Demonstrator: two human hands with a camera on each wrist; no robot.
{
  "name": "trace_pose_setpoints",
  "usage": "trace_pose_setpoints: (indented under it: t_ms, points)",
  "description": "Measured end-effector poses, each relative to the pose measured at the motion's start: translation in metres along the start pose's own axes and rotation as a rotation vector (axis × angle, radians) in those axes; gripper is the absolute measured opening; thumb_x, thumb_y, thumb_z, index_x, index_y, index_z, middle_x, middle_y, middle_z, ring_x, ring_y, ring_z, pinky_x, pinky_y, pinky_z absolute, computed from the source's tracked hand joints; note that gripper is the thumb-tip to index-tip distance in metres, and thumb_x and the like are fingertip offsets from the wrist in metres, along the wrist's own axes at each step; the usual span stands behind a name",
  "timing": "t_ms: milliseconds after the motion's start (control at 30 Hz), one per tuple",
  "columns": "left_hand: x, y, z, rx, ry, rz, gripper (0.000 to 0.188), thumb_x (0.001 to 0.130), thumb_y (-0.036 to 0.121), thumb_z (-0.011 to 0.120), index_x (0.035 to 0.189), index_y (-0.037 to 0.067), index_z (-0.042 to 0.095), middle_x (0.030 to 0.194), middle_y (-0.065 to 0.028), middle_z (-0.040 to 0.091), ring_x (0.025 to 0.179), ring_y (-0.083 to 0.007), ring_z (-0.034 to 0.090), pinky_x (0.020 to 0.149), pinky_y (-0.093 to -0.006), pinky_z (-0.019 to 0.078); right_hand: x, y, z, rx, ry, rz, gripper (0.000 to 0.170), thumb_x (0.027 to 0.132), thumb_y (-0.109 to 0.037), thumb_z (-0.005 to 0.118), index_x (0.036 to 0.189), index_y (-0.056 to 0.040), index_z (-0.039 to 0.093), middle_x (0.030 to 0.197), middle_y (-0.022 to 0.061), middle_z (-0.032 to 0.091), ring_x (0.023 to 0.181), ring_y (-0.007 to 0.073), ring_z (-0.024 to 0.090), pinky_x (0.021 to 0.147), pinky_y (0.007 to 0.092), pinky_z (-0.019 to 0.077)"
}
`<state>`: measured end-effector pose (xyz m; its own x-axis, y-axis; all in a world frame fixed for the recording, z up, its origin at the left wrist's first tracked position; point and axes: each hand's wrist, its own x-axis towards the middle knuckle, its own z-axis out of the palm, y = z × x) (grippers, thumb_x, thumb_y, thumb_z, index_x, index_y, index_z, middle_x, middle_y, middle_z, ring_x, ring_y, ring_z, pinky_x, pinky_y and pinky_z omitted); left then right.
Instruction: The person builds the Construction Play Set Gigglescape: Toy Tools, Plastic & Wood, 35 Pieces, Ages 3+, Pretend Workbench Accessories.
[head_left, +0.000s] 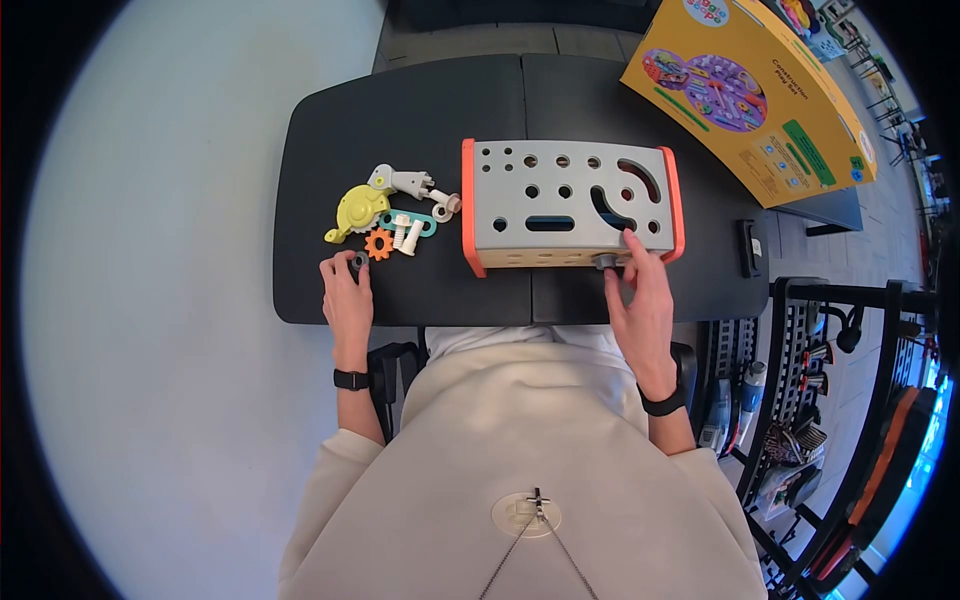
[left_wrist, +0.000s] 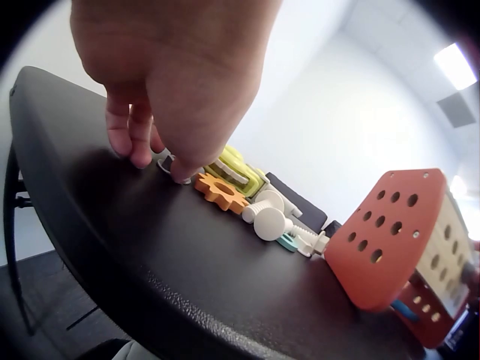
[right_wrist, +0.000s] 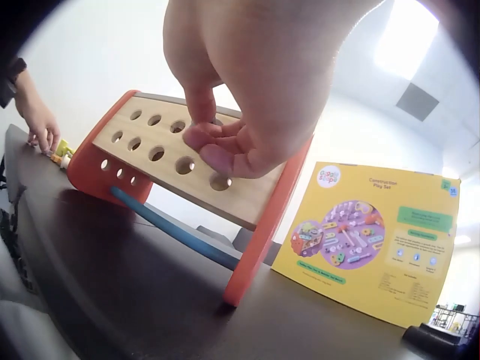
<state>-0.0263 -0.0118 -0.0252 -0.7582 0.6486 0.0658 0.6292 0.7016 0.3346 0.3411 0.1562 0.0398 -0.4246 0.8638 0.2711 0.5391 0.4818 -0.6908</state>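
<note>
A toy workbench (head_left: 570, 195) with a grey perforated top, red ends and a wooden side panel (right_wrist: 161, 146) stands on the black table. At that panel's right part, my right hand (head_left: 645, 305) pinches a small dark grey knob-like piece (head_left: 604, 261); in the right wrist view the fingers mostly hide it. On the left, my left hand (head_left: 348, 305) holds a dark grey nut (head_left: 360, 261) at the table surface by its fingertips. Just beyond it lie an orange gear (head_left: 379, 243), white screws (head_left: 411, 238), a teal slotted strip (head_left: 427, 222) and a yellow toy part (head_left: 360, 212).
A white-grey jointed toy part (head_left: 405, 182) lies behind the yellow one. The yellow box (head_left: 750, 100) stands at the table's back right. A small black object (head_left: 749, 248) rests at the right edge, and a black rack (head_left: 800, 370) with tools stands beyond it.
</note>
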Motion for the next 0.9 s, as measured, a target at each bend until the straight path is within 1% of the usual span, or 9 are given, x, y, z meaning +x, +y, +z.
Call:
trace_pose_setpoints:
  t_ms: [100, 167, 200, 267, 367, 400, 467, 567, 900]
  points:
    - [0.0, 0.0, -0.002, -0.004, -0.005, -0.014, 0.027, 0.104, 0.02, 0.068, 0.128, 0.009, 0.059, 0.129, -0.0136, 0.057, 0.102, -0.041, 0.072, 0.083, -0.0504, 0.0598, 0.004, -0.002, -0.006, -0.201, 0.094, -0.135, 0.061, 0.088, -0.002, 0.081, 0.145, -0.0093, 0.061, 0.113, 0.0113, 0.062, 0.099, 0.029, 0.06, 0.087, 0.0411, 0.0502]
    - [-0.001, -0.001, -0.003, 0.006, 0.004, -0.006, 0.027, 0.104, 0.02, 0.069, 0.127, 0.009, 0.059, 0.128, -0.0135, 0.057, 0.102, -0.0409, 0.072, 0.082, -0.0502, 0.0593, 0.008, -0.007, -0.015, -0.389, 0.124, -0.254, 0.062, 0.082, -0.005, 0.086, 0.14, -0.0126, 0.064, 0.137, 0.0135, 0.056, 0.125, 0.0351, 0.053, 0.101, 0.0506, 0.0426]
    - [-0.002, -0.002, -0.003, 0.006, 0.004, -0.006, 0.027, 0.104, 0.02, 0.069, 0.127, 0.009, 0.059, 0.128, -0.0135, 0.057, 0.102, -0.0409, 0.072, 0.082, -0.0502, 0.0593, 0.012, -0.012, -0.021, -0.389, 0.124, -0.254, 0.062, 0.082, -0.005, 0.086, 0.14, -0.0126, 0.064, 0.137, 0.0135, 0.056, 0.125, 0.0351, 0.053, 0.101, 0.0506, 0.0426]
    - [-0.003, -0.002, -0.005, 0.002, 0.026, 0.009, 0.026, 0.104, 0.02, 0.069, 0.126, 0.009, 0.06, 0.127, -0.0132, 0.058, 0.102, -0.0404, 0.072, 0.082, -0.0502, 0.059, 0.023, -0.019, -0.03, -0.458, 0.052, -0.288, 0.06, 0.079, -0.011, 0.09, 0.135, -0.0141, 0.067, 0.156, 0.0162, 0.046, 0.145, 0.0404, 0.042, 0.112, 0.0596, 0.0344]
    - [-0.005, -0.001, -0.008, -0.029, 0.055, 0.027, 0.026, 0.104, 0.02, 0.069, 0.126, 0.008, 0.06, 0.126, -0.0131, 0.06, 0.103, -0.0403, 0.071, 0.083, -0.0498, 0.059, 0.035, -0.012, -0.035, -0.501, -0.05, -0.276, 0.059, 0.078, -0.019, 0.092, 0.131, -0.0133, 0.067, 0.168, 0.0188, 0.036, 0.158, 0.0426, 0.029, 0.119, 0.0635, 0.0284]
    - [-0.006, 0.001, -0.01, -0.029, 0.058, 0.022, 0.026, 0.104, 0.02, 0.069, 0.126, 0.008, 0.06, 0.126, -0.0131, 0.06, 0.103, -0.0403, 0.071, 0.083, -0.0498, 0.059, 0.039, -0.012, -0.038, -0.499, -0.051, -0.281, 0.059, 0.078, -0.019, 0.092, 0.131, -0.0133, 0.067, 0.168, 0.0188, 0.036, 0.158, 0.0426, 0.029, 0.119, 0.0635, 0.0284]
    - [-0.009, 0.008, -0.016, -0.094, 0.051, -0.003, 0.026, 0.104, 0.019, 0.069, 0.125, 0.006, 0.064, 0.121, -0.011, 0.064, 0.086, -0.027, 0.069, 0.082, -0.0418, 0.0559, 0.047, -0.013, -0.042, -0.526, -0.152, -0.263, 0.054, 0.077, -0.024, 0.093, 0.124, -0.0123, 0.067, 0.171, 0.0194, 0.032, 0.161, 0.0421, 0.025, 0.123, 0.0661, 0.0236]
    - [-0.017, 0.023, -0.023, -0.167, 0.034, 0.042, 0.025, 0.103, 0.016, 0.07, 0.125, 0.004, 0.064, 0.117, -0.0104, 0.065, 0.074, -0.0212, 0.064, 0.076, -0.0385, 0.0542, 0.057, -0.017, -0.048, -0.508, -0.194, -0.324, 0.049, 0.077, -0.025, 0.093, 0.114, -0.0094, 0.065, 0.171, 0.0183, 0.033, 0.162, 0.0398, 0.025, 0.124, 0.0684, 0.0218]
    - [-0.039, 0.057, -0.022, -0.274, -0.084, 0.145, 0.026, 0.101, 0.013, 0.073, 0.122, 0.003, 0.065, 0.106, -0.0097, 0.068, 0.069, -0.0204, 0.062, 0.068, -0.0385, 0.0523, 0.069, -0.004, -0.049, -0.436, -0.287, -0.412, 0.045, 0.078, -0.024, 0.092, 0.106, -0.0061, 0.062, 0.167, 0.0171, 0.042, 0.157, 0.0348, 0.037, 0.127, 0.0638, 0.0249]
